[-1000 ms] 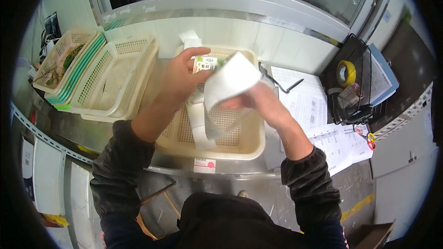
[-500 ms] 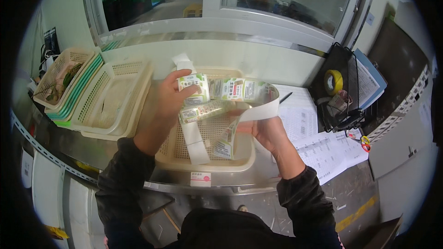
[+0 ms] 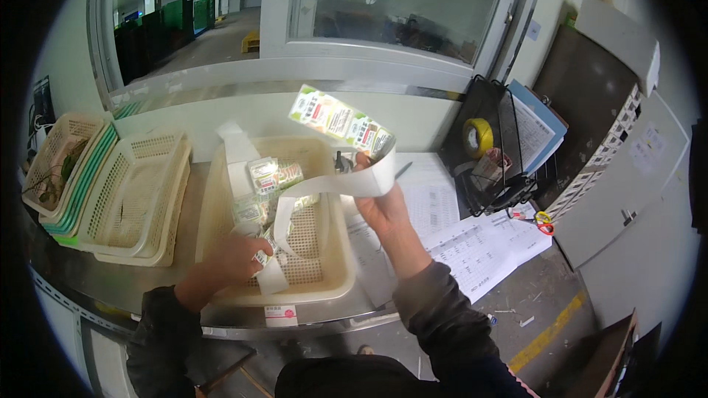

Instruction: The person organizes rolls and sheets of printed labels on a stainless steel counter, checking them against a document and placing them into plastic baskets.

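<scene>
At a metal table (image 3: pixel 96 274) below a window (image 3: pixel 405 7), the right hand (image 3: pixel 385 210) grips labels (image 3: pixel 339 116), the left hand (image 3: pixel 230 258) apparently too.

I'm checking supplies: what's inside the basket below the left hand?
Label strips, with some mesh floor showing. Whatever lies beneath the strips or the left hand is covered.

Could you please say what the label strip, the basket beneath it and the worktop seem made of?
Label strip: probably paper, thin enough to loop, its backing matt white. Basket: likely moulded plastic, slightly shiny, with regular holes. Worktop: apparently metal, perhaps stainless steel, given its grey sheen.
</scene>
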Demonstrator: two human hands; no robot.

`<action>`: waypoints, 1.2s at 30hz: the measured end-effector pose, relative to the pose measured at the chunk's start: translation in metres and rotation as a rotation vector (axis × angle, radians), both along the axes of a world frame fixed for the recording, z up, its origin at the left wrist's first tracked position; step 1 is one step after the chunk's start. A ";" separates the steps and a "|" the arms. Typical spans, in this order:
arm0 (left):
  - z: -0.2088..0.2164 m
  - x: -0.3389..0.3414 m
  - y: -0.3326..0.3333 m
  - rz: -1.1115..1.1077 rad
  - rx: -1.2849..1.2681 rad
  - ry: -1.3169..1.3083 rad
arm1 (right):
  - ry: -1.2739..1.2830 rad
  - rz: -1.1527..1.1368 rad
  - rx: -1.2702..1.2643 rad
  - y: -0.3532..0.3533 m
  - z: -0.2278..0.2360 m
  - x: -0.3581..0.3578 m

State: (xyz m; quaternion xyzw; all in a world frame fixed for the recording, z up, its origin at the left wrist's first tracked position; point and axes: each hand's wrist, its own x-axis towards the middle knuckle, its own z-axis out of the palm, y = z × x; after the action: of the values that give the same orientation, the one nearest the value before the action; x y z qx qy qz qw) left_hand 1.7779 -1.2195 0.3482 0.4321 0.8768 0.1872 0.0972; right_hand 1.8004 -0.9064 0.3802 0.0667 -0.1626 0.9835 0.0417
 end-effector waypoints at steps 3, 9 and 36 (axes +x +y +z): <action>0.020 0.014 0.013 0.065 -0.044 -0.089 | -0.018 -0.153 0.182 0.001 0.006 0.010; 0.042 0.022 -0.003 0.038 0.120 0.016 | 0.086 -0.286 0.540 0.016 0.021 0.028; 0.100 0.022 0.158 -0.040 0.717 -0.596 | -0.082 -0.497 1.068 0.007 0.029 0.083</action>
State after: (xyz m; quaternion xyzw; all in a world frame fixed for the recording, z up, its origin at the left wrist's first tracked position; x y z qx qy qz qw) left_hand 1.7995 -1.0612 0.4481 0.3825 0.6821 0.5926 0.1929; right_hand 1.8836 -0.8999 0.4093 0.0003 -0.6475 0.7280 0.2253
